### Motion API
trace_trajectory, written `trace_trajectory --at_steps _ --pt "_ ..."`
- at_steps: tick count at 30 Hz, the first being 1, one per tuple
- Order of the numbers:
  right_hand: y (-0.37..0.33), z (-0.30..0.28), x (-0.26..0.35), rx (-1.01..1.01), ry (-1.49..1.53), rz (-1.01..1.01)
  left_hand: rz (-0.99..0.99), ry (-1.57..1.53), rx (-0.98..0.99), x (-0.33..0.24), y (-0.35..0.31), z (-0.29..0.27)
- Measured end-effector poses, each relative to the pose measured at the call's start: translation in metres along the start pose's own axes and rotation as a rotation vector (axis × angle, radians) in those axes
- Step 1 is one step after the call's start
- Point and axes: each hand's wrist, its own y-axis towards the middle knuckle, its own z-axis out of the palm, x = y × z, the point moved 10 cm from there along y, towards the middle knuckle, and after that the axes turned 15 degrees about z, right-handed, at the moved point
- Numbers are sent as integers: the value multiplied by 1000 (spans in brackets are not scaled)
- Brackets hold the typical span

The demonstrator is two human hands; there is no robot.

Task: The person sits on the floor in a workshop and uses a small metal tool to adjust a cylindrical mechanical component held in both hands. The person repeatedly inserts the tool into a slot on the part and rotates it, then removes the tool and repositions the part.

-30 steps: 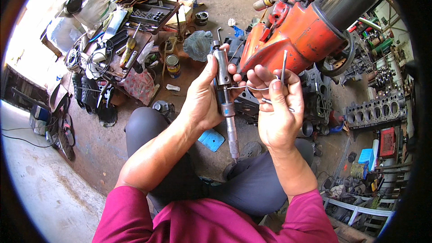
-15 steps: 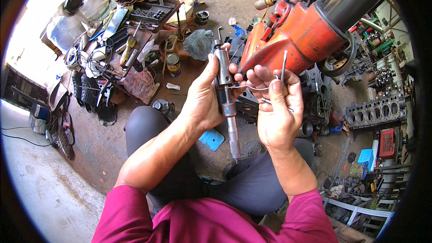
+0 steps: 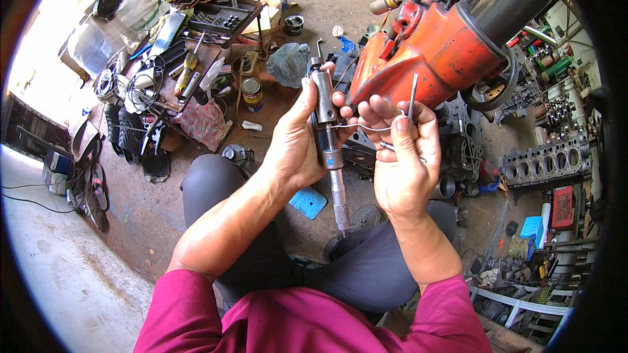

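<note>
My left hand (image 3: pixel 297 140) is wrapped round a steel cylindrical tool (image 3: pixel 330 155), which stands nearly upright above my lap. The tool has a holed collar near its top, a dark shaft in the middle and a tapered lower end. Facing it, my right hand (image 3: pixel 409 157) is palm up and pinches a thin metal rod with a flattened tip (image 3: pixel 413 95) between thumb and fingers. A thin bent wire (image 3: pixel 366 128) runs from the tool's side to the right fingers. Another thin rod end shows under the right thumb; whether these pieces join is hidden.
An orange machine (image 3: pixel 425 52) with a thick dark column stands just beyond my hands. A cluttered bench (image 3: pixel 190 59) is at left, with a tin can (image 3: pixel 251 93) beside it. An engine block (image 3: pixel 548 162) lies at right. A blue plate (image 3: pixel 307 203) rests on the floor.
</note>
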Motion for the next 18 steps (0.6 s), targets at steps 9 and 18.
trace_trajectory --at_steps 9,18 --pt "-4 5 16 10 5 -88 7 11 31 -2 2 1" --pt "-16 12 -16 -47 -429 391 185 404 195 -37 8 14"
